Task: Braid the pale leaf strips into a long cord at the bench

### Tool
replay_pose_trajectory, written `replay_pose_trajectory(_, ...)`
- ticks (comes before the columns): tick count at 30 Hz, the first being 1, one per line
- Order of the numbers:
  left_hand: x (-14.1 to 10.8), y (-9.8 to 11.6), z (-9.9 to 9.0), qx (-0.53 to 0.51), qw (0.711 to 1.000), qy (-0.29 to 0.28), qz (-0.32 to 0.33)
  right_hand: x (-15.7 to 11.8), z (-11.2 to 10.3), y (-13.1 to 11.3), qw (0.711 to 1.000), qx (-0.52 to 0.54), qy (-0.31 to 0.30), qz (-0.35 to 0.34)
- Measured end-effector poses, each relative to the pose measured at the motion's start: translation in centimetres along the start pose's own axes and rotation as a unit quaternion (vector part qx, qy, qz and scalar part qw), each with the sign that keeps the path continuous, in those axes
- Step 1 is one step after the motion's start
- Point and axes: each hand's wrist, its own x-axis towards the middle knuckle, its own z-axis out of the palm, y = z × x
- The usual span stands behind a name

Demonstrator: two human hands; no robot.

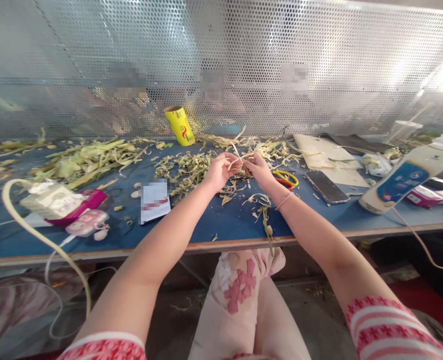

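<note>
My left hand (220, 172) and my right hand (259, 171) are close together above the blue table (202, 227). Both are closed, fingers pinched on pale, thin plant strips (236, 161) that curve and cross between them. The fingertips partly hide where the strips meet. Beneath and behind my hands lies a loose heap of curled, pale green plant scraps (186, 172). Just right of my right wrist rest scissors with yellow and red handles (289, 178), partly covered by the wrist. A few longer scraps (265, 220) droop over the table's front edge.
A yellow cardboard tube (179, 126) leans near the perforated metal panel (191, 60). Green strips (86, 161) lie at left, behind a white power strip (52, 200) with cables. A phone (326, 187), cardboard sheets (324, 152) and a large bottle (405, 175) occupy the right.
</note>
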Motion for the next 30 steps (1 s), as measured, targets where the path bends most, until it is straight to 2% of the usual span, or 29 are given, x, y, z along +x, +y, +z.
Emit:
replay_pose_trajectory(4, 0.1, -0.2, -0.2, 0.015, 0.999, -0.039, 0.019, -0.1, 0.0, -0.1, 1.0, 0.0, 0.009, -0.006)
replay_pose_trajectory(12, 0.0, -0.8, 0.0, 0.052, 0.996, -0.045, 0.065, 0.3, -0.3, 0.1, 0.999, -0.009, 0.032, -0.026)
replay_pose_trajectory(16, 0.1, -1.0, 0.1, 0.071, 0.993, -0.041, 0.09, 0.4, -0.3, 0.4, 0.999, -0.02, 0.022, -0.038)
replay_pose_trajectory(26, 0.5, -1.4, -0.3, 0.144, 0.981, 0.001, 0.128, -0.1, -0.2, 0.1, 0.997, -0.039, -0.008, -0.061)
replay_pose_trajectory(30, 0.6, -1.3, -0.4, 0.206, 0.968, 0.056, 0.135, -0.3, -0.1, 0.0, 0.994, -0.076, -0.016, -0.076)
